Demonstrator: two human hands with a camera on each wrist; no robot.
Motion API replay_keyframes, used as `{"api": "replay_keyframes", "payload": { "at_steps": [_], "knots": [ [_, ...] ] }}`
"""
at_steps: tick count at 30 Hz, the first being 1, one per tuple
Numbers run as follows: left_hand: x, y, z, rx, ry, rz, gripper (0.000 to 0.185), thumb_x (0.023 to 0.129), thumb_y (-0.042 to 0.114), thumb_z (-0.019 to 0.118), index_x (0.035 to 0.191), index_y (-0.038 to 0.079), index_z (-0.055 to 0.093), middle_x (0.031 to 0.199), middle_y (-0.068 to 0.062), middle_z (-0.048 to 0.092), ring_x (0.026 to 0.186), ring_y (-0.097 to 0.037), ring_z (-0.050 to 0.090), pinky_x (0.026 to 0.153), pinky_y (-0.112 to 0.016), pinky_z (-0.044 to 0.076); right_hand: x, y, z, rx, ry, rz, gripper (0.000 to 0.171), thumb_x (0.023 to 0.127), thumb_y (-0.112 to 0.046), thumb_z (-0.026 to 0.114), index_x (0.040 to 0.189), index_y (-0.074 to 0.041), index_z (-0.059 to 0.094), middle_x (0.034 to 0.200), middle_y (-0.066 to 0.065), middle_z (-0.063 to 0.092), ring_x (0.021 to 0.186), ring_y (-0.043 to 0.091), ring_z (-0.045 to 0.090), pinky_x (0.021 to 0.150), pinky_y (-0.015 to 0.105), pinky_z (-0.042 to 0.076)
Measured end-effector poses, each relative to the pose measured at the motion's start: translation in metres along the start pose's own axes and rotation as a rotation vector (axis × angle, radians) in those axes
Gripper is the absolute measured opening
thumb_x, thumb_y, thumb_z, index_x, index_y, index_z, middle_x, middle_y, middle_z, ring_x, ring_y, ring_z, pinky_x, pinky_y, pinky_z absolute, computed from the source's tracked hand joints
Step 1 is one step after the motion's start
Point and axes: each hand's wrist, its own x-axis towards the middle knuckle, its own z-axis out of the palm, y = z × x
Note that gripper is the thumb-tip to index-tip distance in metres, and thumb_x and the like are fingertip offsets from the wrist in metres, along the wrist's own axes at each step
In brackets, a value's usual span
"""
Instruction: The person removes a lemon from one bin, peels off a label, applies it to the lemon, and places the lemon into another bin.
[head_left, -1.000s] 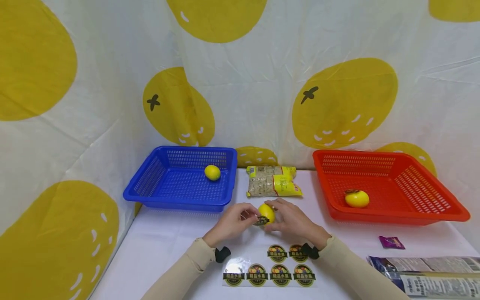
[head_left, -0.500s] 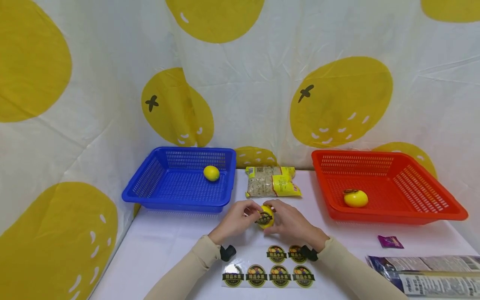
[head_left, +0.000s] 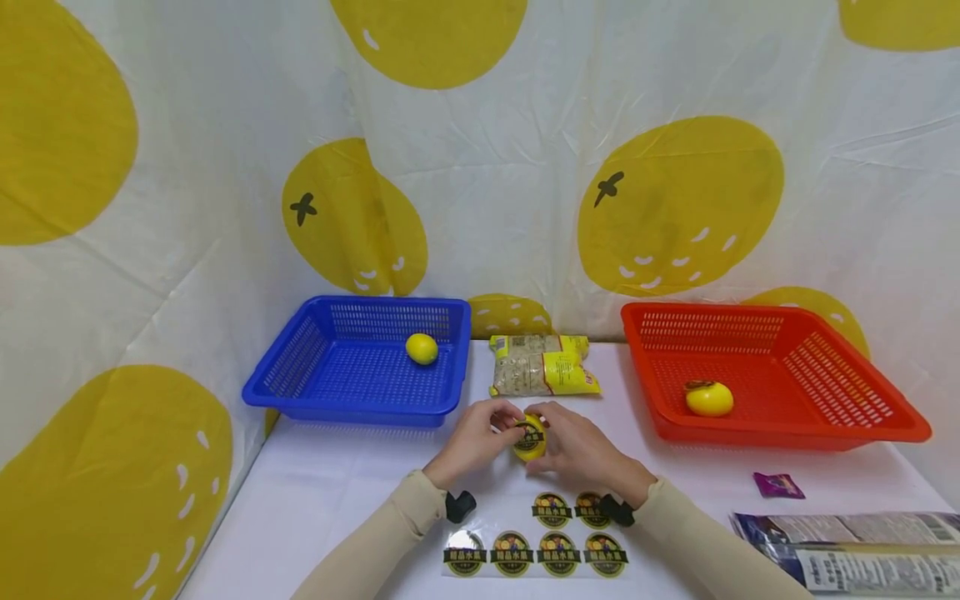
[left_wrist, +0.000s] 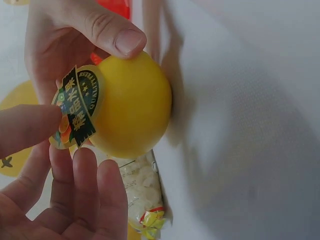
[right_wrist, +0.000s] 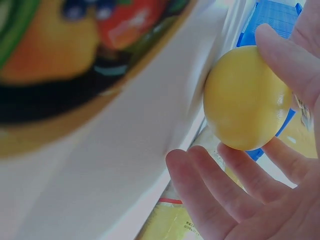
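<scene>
Above the white table, my right hand [head_left: 581, 446] grips a yellow lemon [left_wrist: 137, 107], its thumb on one side and fingertips on the other. A round black-and-gold fruit sticker [left_wrist: 87, 97] lies against the lemon's near face, its left edge standing off the skin. My left hand [head_left: 476, 442] pinches that edge, the thumb [left_wrist: 32, 127] over the printed side. In the right wrist view the lemon's bare side faces the camera, and the sticker is mostly hidden. Just below the hands lies a clear sticker sheet [head_left: 498, 521] bearing several more such stickers [head_left: 558, 554].
A blue basket [head_left: 258, 385] at back left contains one lemon [head_left: 422, 349]. The red basket [head_left: 825, 442] at right contains a stickered lemon [head_left: 712, 400]. Between them lies a yellow-and-clear food bag [head_left: 543, 367]. A purple packet [head_left: 778, 485] and silvery-blue packaging [head_left: 855, 550] lie front right.
The sticker has turned from lying tilted at the lemon's lower edge to facing its near side. My left hand has shifted slightly right, closer to my right hand.
</scene>
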Motion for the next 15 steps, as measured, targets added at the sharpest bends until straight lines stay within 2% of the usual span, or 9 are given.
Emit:
{"api": "replay_keyframes", "payload": {
  "at_steps": [8, 15],
  "knots": [
    [0.003, -0.0018, 0.0014, 0.006, 0.005, 0.012, 0.013, 0.093, 0.012, 0.074, 0.106, 0.01, 0.074, 0.093, -0.004, 0.073, 0.082, -0.008, 0.063, 0.077, -0.023, 0.054, -0.0002, -0.0007, -0.0012, -0.004, 0.008, 0.0, 0.081, 0.071, -0.04, 0.094, 0.137, -0.017, 0.054, 0.127, -0.003, 0.061, 0.081, 0.007, 0.051, 0.077, 0.029, 0.048],
    [0.0043, -0.0066, 0.0073, 0.027, 0.04, -0.026, 0.013, 0.092, 0.016, 0.075, 0.104, 0.013, 0.073, 0.093, -0.002, 0.072, 0.081, -0.009, 0.063, 0.074, -0.024, 0.053, -0.0005, -0.0006, 0.0007, 0.018, 0.007, -0.005, 0.078, 0.07, -0.038, 0.095, 0.133, -0.019, 0.054, 0.127, -0.004, 0.061, 0.079, 0.007, 0.05, 0.075, 0.026, 0.046]
  ]
}}
